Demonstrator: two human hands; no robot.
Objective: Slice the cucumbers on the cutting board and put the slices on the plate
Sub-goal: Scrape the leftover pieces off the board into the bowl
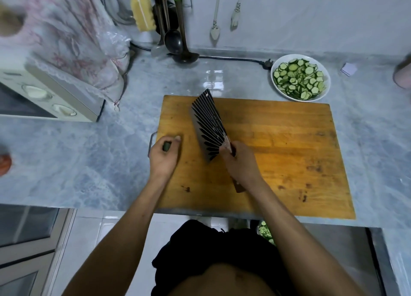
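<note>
**Cleaver in right hand, cucumber end in left, slices on plate**

No brand, label or legible writing is visible on any item.

Nearest the camera, a few cucumber slices show below the counter edge [89, 162], beside dark clothing; what they lie on cannot be told.

The board [278, 151] lies flat on the counter, its near edge overhanging the counter's edge. Its surface carries dark stains.

The left hand [163, 155] rests at the board's left edge, fingers curled around a small dark-green cucumber end [166, 146], with only the stub showing between thumb and fingers.

The right hand [239, 162] grips the handle of a cleaver [206, 124], fingers wrapped closed around it. The handle's butt protrudes below the wrist. The dark blade points away from the person, angled toward the upper left over the board; whether its edge touches the wood cannot be told.

Farther right, just beyond the board's far corner, a white plate [327, 89] holds a heap of slices [300, 79].

Along the back wall hang a ladle [175, 42], a yellow brush [142, 11] and two plugs. A power cord [233, 59] runs along the counter. An oven [44, 95] sits at far left, partly under a floral cloth [73, 33].
</note>
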